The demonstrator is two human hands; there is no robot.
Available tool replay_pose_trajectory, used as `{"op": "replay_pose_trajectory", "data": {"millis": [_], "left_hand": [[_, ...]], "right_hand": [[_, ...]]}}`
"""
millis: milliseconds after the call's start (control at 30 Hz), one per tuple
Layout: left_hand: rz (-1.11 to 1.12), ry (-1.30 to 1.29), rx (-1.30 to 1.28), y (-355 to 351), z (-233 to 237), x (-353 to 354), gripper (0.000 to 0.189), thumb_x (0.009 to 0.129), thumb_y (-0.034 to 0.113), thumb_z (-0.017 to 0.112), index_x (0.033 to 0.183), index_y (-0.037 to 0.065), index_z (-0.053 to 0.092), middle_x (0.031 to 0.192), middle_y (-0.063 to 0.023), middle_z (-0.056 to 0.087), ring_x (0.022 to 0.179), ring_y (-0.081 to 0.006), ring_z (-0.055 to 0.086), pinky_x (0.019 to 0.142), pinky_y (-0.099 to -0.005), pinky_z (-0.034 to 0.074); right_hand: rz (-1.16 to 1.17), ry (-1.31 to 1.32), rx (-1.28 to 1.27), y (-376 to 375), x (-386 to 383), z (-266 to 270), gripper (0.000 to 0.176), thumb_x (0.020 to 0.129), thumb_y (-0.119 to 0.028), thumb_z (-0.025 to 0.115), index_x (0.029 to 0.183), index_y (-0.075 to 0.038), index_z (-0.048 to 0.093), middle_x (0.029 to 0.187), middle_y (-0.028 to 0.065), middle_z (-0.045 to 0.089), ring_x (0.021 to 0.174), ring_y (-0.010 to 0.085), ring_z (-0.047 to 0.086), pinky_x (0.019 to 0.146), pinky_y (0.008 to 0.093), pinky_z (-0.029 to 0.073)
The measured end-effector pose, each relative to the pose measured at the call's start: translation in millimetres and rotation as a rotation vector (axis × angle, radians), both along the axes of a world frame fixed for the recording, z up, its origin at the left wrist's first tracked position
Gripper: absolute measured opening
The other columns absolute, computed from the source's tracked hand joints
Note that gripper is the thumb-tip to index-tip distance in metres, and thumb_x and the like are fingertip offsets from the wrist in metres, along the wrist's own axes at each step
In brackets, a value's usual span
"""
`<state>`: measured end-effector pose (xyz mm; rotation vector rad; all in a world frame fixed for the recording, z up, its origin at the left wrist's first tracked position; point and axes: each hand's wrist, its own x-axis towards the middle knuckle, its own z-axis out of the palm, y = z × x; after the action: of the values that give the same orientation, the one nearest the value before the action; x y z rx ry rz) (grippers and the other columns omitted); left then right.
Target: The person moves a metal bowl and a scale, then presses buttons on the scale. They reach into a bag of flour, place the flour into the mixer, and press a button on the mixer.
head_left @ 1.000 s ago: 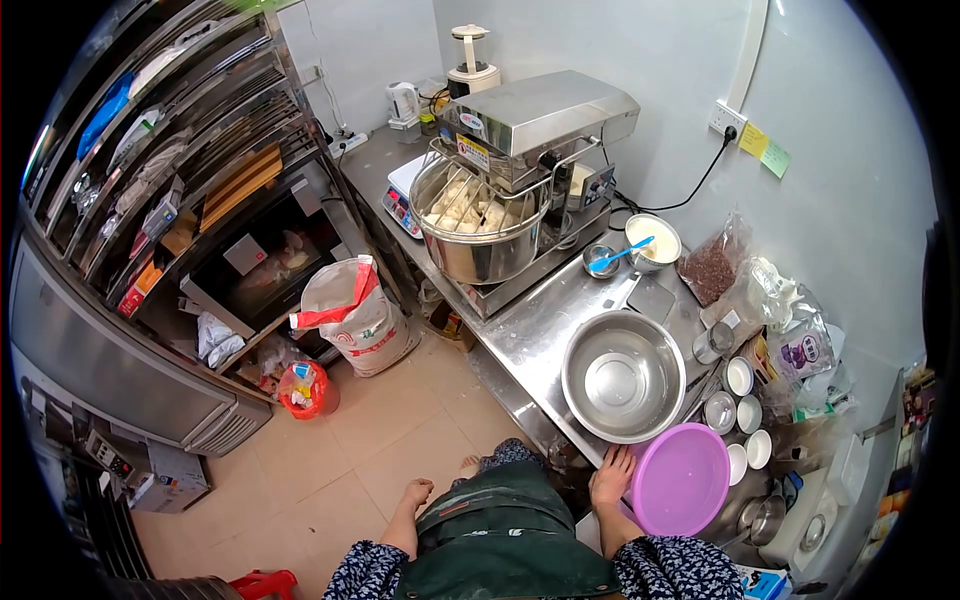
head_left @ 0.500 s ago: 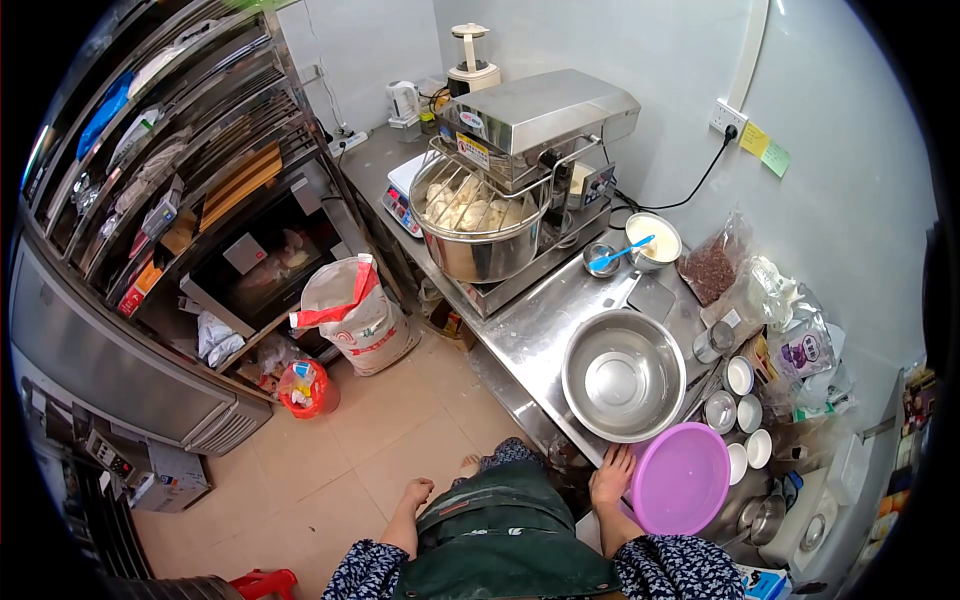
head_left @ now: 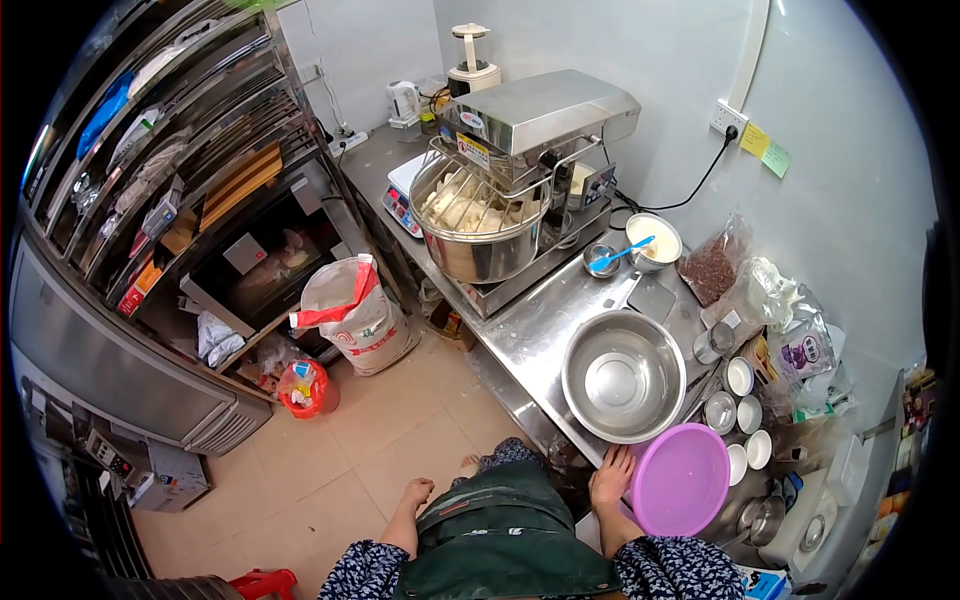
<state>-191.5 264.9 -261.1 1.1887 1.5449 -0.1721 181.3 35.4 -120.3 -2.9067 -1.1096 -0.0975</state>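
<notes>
My right hand [head_left: 611, 478] rests with its fingers laid out on the edge of the steel bench [head_left: 530, 345], beside a purple plastic basin [head_left: 682, 480]. Just beyond that hand stands a wide steel bowl [head_left: 622, 376] with nothing visible in it. Low at my left side hangs my left hand [head_left: 417, 492], its fingers curled in and no object showing in them. Farther along the bench is a dough mixer [head_left: 545, 110]. Pale dough [head_left: 470, 200] lies in lumps inside its steel bowl, behind a wire guard [head_left: 545, 195].
A white bowl [head_left: 654, 240] and a blue spatula [head_left: 622, 254] sit near the mixer. Several small bowls [head_left: 738, 376] and plastic bags [head_left: 718, 258] line the wall. A flour sack [head_left: 355, 325] and a red bin [head_left: 308, 390] stand on the floor, near shelving [head_left: 180, 170].
The dough in the mixer bowl has shifted and changed shape. Both my hands stay where they were.
</notes>
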Motion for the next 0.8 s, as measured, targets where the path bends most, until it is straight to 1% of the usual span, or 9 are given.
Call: {"op": "replay_pose_trajectory", "data": {"millis": [33,333,433,800], "left_hand": [[0.001,-0.001,0.001,0.0,-0.5,0.0,0.026,0.076,0.023,0.058,0.097,0.009,0.062,0.082,-0.0074,0.060,0.071,-0.0185,0.056,0.054,-0.0319,0.048],[0.008,-0.009,0.009,-1.2,-0.4,-1.4,0.026,0.076,0.022,0.058,0.097,0.008,0.062,0.081,-0.0078,0.060,0.071,-0.0189,0.056,0.054,-0.0326,0.049],[0.013,-0.008,-0.003,-0.5,1.1,-0.7,0.026,0.076,0.022,0.058,0.097,0.008,0.062,0.081,-0.0079,0.060,0.070,-0.0190,0.056,0.054,-0.0326,0.049],[0.009,-0.013,0.007,0.0,-1.5,-0.8,0.025,0.076,0.022,0.058,0.096,0.008,0.062,0.080,-0.0074,0.060,0.069,-0.0185,0.056,0.054,-0.0324,0.049]], "right_hand": [[0.003,-0.007,0.007,0.0,0.0,-0.4,0.067,0.065,-0.018,0.055,0.124,0.004,0.032,0.126,0.0224,0.033,0.120,0.0349,0.028,0.103,0.0438,0.016],[0.008,-0.008,0.009,-1.4,0.7,-3.2,0.066,0.065,-0.018,0.054,0.125,0.003,0.033,0.129,0.0225,0.031,0.121,0.0347,0.027,0.103,0.0433,0.016],[0.000,0.001,0.010,0.9,-0.9,4.3,0.060,0.068,-0.017,0.053,0.122,0.002,0.036,0.126,0.0221,0.034,0.121,0.0350,0.027,0.103,0.0439,0.017],[-0.007,0.015,-0.003,-0.2,-0.1,1.6,0.062,0.069,-0.018,0.053,0.124,0.002,0.034,0.127,0.0217,0.033,0.121,0.0341,0.027,0.103,0.0434,0.017]]}}
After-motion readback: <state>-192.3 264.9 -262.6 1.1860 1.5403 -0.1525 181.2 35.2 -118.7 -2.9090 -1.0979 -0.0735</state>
